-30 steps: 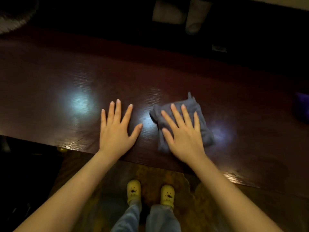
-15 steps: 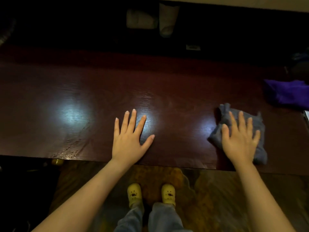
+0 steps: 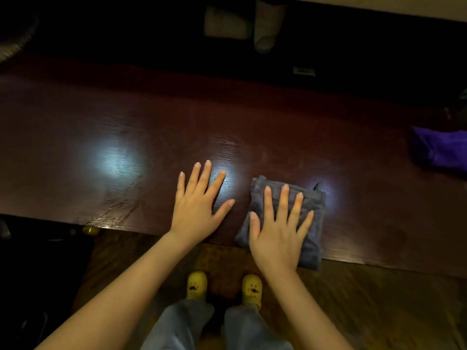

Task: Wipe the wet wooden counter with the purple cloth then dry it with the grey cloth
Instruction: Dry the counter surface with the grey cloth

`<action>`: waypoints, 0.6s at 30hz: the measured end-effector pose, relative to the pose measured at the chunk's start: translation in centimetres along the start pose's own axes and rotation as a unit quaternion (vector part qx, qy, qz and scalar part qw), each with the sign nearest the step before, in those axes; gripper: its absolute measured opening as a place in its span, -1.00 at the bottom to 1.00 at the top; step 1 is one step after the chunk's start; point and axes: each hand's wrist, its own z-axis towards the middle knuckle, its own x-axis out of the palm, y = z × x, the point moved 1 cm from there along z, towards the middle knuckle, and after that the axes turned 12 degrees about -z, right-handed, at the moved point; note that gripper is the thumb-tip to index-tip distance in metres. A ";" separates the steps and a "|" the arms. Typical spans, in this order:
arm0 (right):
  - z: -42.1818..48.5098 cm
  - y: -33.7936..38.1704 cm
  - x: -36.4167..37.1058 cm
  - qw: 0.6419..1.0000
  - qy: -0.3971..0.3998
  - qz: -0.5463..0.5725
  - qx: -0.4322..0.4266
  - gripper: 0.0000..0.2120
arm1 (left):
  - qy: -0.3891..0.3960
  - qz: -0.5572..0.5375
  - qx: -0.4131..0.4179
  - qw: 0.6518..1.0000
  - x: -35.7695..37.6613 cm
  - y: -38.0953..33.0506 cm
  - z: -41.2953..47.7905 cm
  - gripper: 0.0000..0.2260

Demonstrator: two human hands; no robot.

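Grey cloth [image 3: 310, 223] is back near centre: half a second ago the right hand [image 3: 278, 233] had it out right, close to the purple cloth [image 3: 439, 150]; now it's just beside the left hand [image 3: 197, 213]. So this reads as the drying pass, sweeping side to side; purple looks done, parked far right. Right fingers [image 3: 283, 200] splayed flat, pressing the cloth down, not gripping. Left hand flat on bare worktop [image 3: 75, 127], fingers spread, holding nothing. Cloth: folded, ribbed pile, roughly square, near edge overhanging the worktop. Worktop: dark glossy wood grain, streaky sheen near left, likely damp.
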 end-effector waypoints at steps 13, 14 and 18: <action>-1.1 14.7 -1.5 0.999 -0.002 -0.003 -0.049 -0.40 | 0.002 -0.001 -0.056 0.998 -11.3 19.6 -2.7 -0.45; -1.2 16.2 -1.6 0.999 -0.001 -0.005 -0.050 -0.40 | 0.009 0.007 -0.064 0.998 -12.0 21.1 -3.1 -0.46; -1.6 21.8 -1.9 0.998 -0.004 -0.008 -0.060 -0.40 | 0.041 0.016 -0.053 0.998 -12.8 23.6 -4.6 -0.44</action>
